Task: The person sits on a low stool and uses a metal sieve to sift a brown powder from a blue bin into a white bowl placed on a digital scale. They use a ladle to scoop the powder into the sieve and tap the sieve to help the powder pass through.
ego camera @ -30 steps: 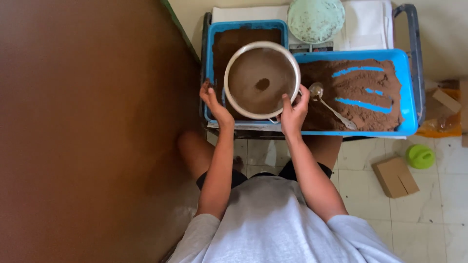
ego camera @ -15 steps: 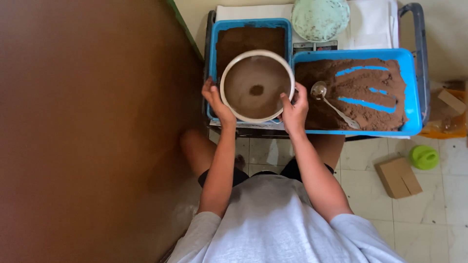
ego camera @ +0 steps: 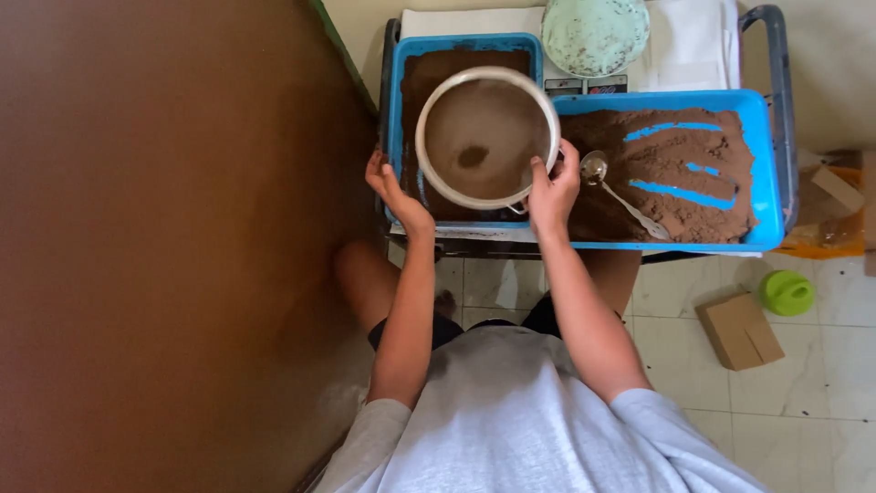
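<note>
A round metal sieve [ego camera: 486, 137] with brown powder in it is held over a blue tray [ego camera: 398, 110] of brown powder. My left hand [ego camera: 394, 190] grips the sieve's left rim. My right hand [ego camera: 552, 187] grips its right rim. To the right lies a larger blue tray [ego camera: 765, 169] of brown powder with bare blue streaks. A metal spoon [ego camera: 613, 189] rests in that tray, just right of my right hand.
A pale green speckled plate [ego camera: 595, 34] sits on a white cloth [ego camera: 693, 41] behind the trays. The trays rest on a cart with a grey handle [ego camera: 781, 100]. On the tiled floor are a cardboard box [ego camera: 739, 330] and a green lid [ego camera: 787, 293]. A brown wall [ego camera: 164, 246] fills the left.
The sieve has shifted slightly left and back over the smaller tray, with both hands still on its rim. The powder lump inside has moved.
</note>
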